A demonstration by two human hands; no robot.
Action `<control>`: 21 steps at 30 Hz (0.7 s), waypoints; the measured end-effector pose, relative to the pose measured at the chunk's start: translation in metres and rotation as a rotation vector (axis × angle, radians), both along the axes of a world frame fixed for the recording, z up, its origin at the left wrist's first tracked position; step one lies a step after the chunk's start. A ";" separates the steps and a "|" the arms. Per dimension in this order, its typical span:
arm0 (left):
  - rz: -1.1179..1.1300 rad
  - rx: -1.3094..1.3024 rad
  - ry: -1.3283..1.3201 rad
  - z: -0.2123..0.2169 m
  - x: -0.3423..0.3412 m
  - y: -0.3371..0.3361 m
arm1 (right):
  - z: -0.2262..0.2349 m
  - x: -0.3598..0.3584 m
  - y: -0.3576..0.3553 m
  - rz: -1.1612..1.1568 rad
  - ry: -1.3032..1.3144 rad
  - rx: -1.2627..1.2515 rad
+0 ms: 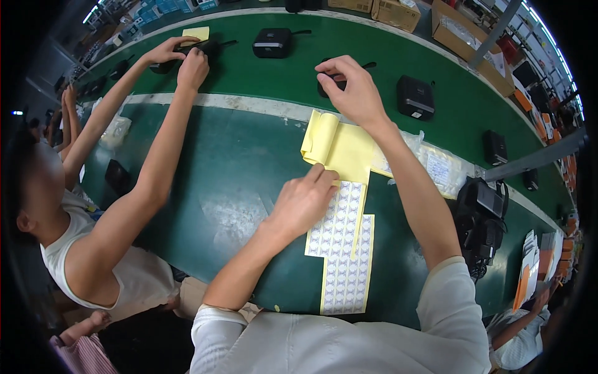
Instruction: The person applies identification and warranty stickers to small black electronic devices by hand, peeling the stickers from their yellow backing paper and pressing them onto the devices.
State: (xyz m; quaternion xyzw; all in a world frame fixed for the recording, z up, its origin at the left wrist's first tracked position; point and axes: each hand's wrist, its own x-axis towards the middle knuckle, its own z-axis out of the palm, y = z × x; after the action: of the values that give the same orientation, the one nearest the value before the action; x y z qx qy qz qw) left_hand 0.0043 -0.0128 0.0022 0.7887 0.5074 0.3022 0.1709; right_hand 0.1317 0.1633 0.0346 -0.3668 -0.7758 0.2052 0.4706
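Left fingers [329, 176] touch yellow-edged label sheets [344, 218] (white, patterned); whether they or right fingers [336, 64] pinch is unclear.

Dark green surface [230, 156] across the middle of the frame, scuffed pale left of centre. On it, at centre: a yellow sheet [355, 146], curled into a roll at its upper-left end. Below it, an upper label sheet [339, 218] overlapping a lower label sheet [346, 287] — both printed in small rows. Right of centre: clear plastic bag [445, 169]; below that, a black heap of adapters and cables [479, 221]. Left: black flat object [116, 177]. Beyond the pale ledge [246, 106] — brighter green band [367, 43], black boxy devices [415, 98] spaced along it, upper left to right.
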 end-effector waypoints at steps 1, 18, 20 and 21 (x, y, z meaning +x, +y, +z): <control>0.003 0.004 -0.002 -0.006 0.003 -0.002 | -0.002 -0.003 -0.001 0.024 0.021 -0.020; -0.033 0.107 0.035 -0.022 0.011 0.000 | -0.027 -0.003 -0.015 0.088 0.183 -0.171; -0.053 0.098 0.049 -0.025 0.011 0.001 | -0.026 -0.004 -0.009 0.089 0.181 -0.187; -0.053 0.102 0.049 -0.026 0.010 0.002 | -0.026 -0.007 -0.003 0.089 0.180 -0.183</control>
State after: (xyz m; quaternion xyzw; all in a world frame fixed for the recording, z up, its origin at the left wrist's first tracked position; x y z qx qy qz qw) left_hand 0.0146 -0.0106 -0.0236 0.8166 0.4744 0.3039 0.1258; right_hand 0.1248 0.1605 0.0085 -0.3534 -0.7240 0.3280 0.4933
